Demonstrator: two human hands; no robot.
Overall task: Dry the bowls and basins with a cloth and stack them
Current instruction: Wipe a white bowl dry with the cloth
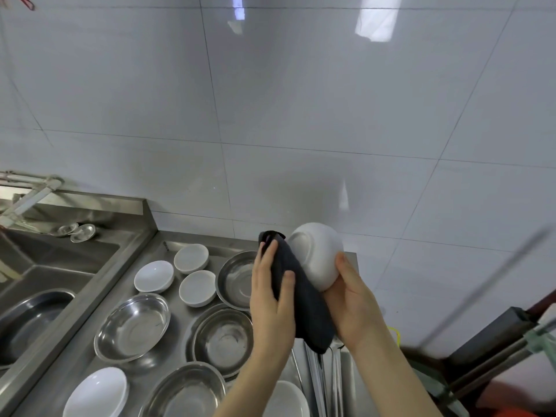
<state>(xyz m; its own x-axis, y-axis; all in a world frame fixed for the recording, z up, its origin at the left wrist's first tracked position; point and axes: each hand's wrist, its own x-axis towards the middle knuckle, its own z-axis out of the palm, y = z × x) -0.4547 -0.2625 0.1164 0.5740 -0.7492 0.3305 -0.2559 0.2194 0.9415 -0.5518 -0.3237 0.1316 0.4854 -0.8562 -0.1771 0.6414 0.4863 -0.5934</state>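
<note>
- Held bowl (316, 254): white, up in the air well R of the sink (60, 260), over the far R end of the counter (120, 281). Tipped, foot ring facing the camera.
- R hand (355, 299): grip cupped round the held bowl from below, thumb up its side. Other fingers hidden.
- L hand (270, 296): btwn sink and held bowl. Grip curled round the dark cloth (304, 293), fingers over its top, thumb across the front.
- Cloth touches the bowl's foot side; the rest hangs down btwn both hands.
- Small white bowls (191, 257) (154, 276) (198, 287): 3, upright on the counter, just R of the sink's back part, close together.
- Steel basins (132, 326) (222, 335) (237, 278) (186, 389): 4, upright, R of the sink. One is partly behind the L hand.
- Wide white bowls (96, 392) (288, 398): 2, at the near edge R of the sink, the 2nd under the L forearm.
- Sunk basin (30, 320): steel, inside the sink; tap (30, 194) at the sink's back.
</note>
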